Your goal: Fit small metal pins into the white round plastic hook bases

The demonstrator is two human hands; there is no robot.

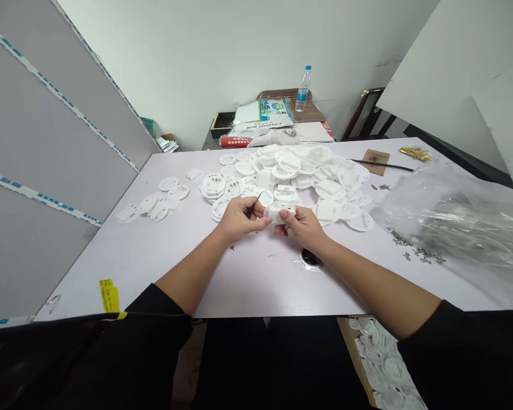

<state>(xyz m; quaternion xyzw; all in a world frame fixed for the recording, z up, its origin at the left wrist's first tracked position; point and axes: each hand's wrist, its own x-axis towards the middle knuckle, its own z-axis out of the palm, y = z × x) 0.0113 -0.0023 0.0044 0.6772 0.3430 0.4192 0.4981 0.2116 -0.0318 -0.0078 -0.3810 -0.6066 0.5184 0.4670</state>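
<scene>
The right hand (pixel 304 225) closes narrowly around a white plastic piece (pixel 280 217), which sits just ahead of the body at the middle of the worktop (pixel 256 273). The left hand (pixel 239 219) pinches a thin dark tool (pixel 253 206) between its fingers, with its fingertips beside the piece.

A large heap of similar white plastic pieces (pixel 286 176) spreads out at 12 o'clock, so a great many remain loose and overlapping. A smaller group of white pieces (pixel 154 205) lies apart at 9 o'clock; whether these differ in state from the heap cannot be told from here.

At 4 o'clock, below the worktop's near edge, an open cardboard carton (pixel 349 347) holds more white pieces (pixel 382 356), layered closely and partly out of view, so its depth and full contents are hidden. A clear plastic bag (pixel 448 222) sits at 3 o'clock, its contents hard to make out, with small metal parts (pixel 412 246) scattered just beside it.
</scene>
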